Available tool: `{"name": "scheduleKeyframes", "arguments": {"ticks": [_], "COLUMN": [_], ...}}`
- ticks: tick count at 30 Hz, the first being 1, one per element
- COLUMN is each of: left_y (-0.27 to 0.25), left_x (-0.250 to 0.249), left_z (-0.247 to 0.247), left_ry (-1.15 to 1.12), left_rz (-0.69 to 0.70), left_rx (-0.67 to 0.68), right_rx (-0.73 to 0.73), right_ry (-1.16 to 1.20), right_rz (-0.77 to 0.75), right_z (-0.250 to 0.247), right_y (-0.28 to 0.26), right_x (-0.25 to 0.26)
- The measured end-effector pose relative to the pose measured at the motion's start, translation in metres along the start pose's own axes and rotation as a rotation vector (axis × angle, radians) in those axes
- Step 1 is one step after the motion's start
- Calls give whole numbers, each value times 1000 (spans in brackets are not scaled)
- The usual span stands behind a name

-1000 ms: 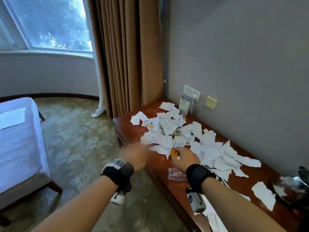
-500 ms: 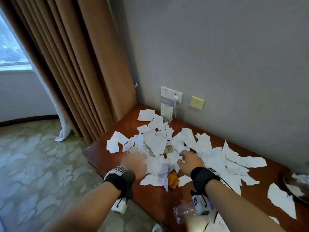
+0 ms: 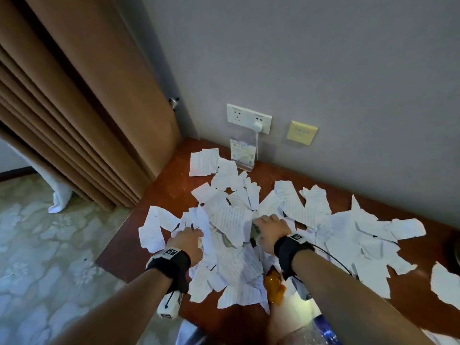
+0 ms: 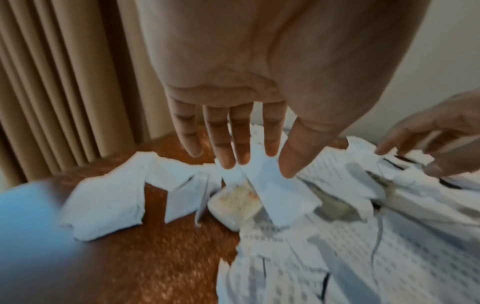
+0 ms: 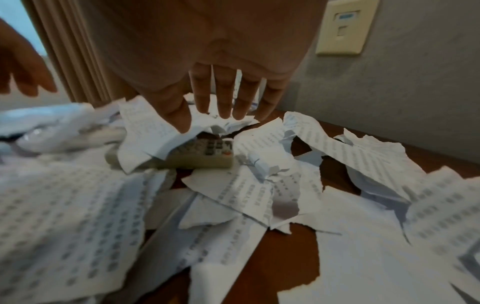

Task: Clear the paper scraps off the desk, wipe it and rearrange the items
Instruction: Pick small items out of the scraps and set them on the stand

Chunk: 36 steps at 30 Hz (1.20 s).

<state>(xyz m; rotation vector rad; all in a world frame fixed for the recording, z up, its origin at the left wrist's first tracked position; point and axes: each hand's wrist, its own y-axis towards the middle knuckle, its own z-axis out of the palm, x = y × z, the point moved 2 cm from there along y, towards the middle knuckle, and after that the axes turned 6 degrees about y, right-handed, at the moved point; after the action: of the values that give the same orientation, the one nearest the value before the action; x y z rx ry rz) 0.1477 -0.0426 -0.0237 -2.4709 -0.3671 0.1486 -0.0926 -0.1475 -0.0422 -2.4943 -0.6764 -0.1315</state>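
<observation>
Torn paper scraps (image 3: 231, 217) bury much of the tabletop (image 3: 174, 192); their print is too blurred to read. A grey remote control (image 5: 207, 156) shows one end only, the rest lying under scraps below the right hand (image 5: 207, 51). A small white box (image 4: 233, 205) beneath the left hand (image 4: 246, 72) is half covered. An orange item (image 3: 273, 288) near the tabletop's front edge is partly hidden by scraps and a forearm (image 3: 348, 295). A clear plastic bottle (image 3: 321, 329) is cut off by the lower frame edge, a dark object (image 3: 456, 247) by the right. A blue patch (image 4: 26, 216) is blurred beyond identification.

Left grip (image 3: 185, 241) and right grip (image 3: 270, 231) apparently deeper among scraps (image 3: 231, 215)
</observation>
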Motion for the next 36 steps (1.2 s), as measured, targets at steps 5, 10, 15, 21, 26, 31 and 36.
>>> {"name": "scheduleKeyframes", "arguments": {"ticks": [5,10,15,21,26,31,36], "left_y": [44,67,78,81,75,60,38], "left_x": [5,10,13,10,12,23,34], "left_z": [18,22,26,30,24,7,-23], "left_ry": [67,109,121,115,-27,-180,-147], "left_rz": [73,111,145,166,134,160,156], "left_rx": [24,42,54,26,32,68,-45], "right_rx": [51,89,42,52,46,-60,-185], "right_ry": [45,55,57,-4,41,150,498], "right_rz": [93,168,194,221,209,150,87], "right_z": [18,31,41,43,34,6,-29], "right_y": [30,42,42,32,16,-2,-18], "right_x": [-2,-2,4,5,5,13,26]}}
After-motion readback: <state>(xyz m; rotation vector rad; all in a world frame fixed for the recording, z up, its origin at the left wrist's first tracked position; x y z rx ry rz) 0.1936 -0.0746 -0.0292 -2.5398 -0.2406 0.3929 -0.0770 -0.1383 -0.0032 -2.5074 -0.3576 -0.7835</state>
